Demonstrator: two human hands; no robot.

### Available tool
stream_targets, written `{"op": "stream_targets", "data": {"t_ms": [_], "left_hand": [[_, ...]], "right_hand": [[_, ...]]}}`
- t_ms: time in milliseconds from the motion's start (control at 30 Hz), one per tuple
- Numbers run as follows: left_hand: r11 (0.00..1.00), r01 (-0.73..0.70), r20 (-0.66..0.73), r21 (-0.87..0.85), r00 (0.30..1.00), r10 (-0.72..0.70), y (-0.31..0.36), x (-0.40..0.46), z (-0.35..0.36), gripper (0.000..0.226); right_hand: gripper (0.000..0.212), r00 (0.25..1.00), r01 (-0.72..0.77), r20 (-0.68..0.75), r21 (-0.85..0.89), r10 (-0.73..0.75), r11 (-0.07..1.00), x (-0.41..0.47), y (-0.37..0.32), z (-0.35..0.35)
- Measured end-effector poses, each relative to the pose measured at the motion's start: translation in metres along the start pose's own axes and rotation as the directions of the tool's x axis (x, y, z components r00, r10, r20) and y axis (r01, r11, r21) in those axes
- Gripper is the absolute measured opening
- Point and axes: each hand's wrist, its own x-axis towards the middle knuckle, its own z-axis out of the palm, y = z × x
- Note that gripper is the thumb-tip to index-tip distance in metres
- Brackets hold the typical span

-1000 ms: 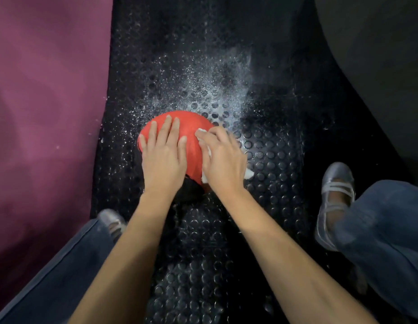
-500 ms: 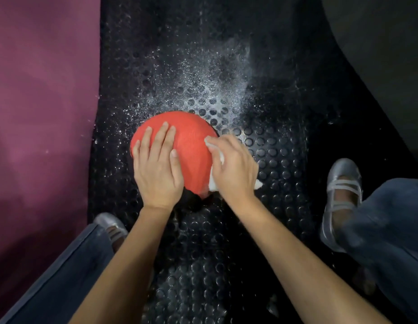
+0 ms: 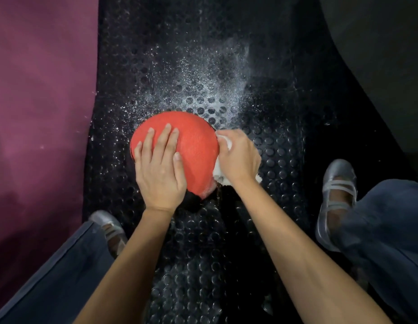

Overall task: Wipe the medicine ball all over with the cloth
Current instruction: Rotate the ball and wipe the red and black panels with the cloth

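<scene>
**A:** Where is the round red rubber medicine ball [image 3: 194, 146] sitting?

**B:** It is resting on the black studded rubber floor mat [image 3: 273, 160], between the person's feet; a spray of white powder [image 3: 203, 94] is lying on the mat just beyond its far side.

**A:** And the hands?

**B:** The left hand [image 3: 160, 169] is lying flat and released on the near left of the ball, fingers straight, pressing it in place; the right hand [image 3: 239, 157] is grasping the crumpled white cloth [image 3: 220, 175] and pressing it against the ball's right side.

**A:** What are you worrying about?

**B:** I am judging, not seeing; the ball is round and is only being steadied from above, so a hard sideways push from the cloth could be rolling it left toward the maroon wall [image 3: 39, 113]; the underside is staying hidden, so it may be missed unless the ball is turned; turning it over the powder could be dirtying wiped parts again; the cloth is bunched, so little of it is touching.
</scene>
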Motion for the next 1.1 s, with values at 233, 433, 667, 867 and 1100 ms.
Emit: {"op": "stream_targets", "data": {"t_ms": [233,433,667,867,1100], "left_hand": [[1.000,-0.019,-0.007,-0.013,1.000,0.019,-0.005,-0.006,-0.002,0.047],[0.999,-0.039,0.008,0.016,0.999,0.039,-0.004,-0.003,-0.001,0.047],[0.998,-0.048,0.020,0.029,0.999,0.047,0.007,-0.001,0.002,0.047],[0.999,-0.047,0.005,0.025,0.999,0.047,0.004,-0.003,0.001,0.048],[0.998,-0.039,0.003,0.040,0.999,0.039,0.004,0.001,0.003,0.047]], "right_hand": [[0.023,0.999,-0.045,0.002,0.064,0.045,0.997,0.002,0.005,-0.001],[0.021,0.931,0.342,-0.095,-0.105,-0.352,0.934,-0.028,-0.022,-0.005],[0.023,0.949,0.277,-0.099,-0.187,-0.299,0.942,-0.005,-0.023,-0.009],[0.019,0.822,0.536,-0.009,-0.327,-0.570,0.778,-0.023,-0.024,-0.012],[0.025,0.750,0.606,-0.020,-0.380,-0.662,0.699,-0.038,-0.025,-0.007]]}}
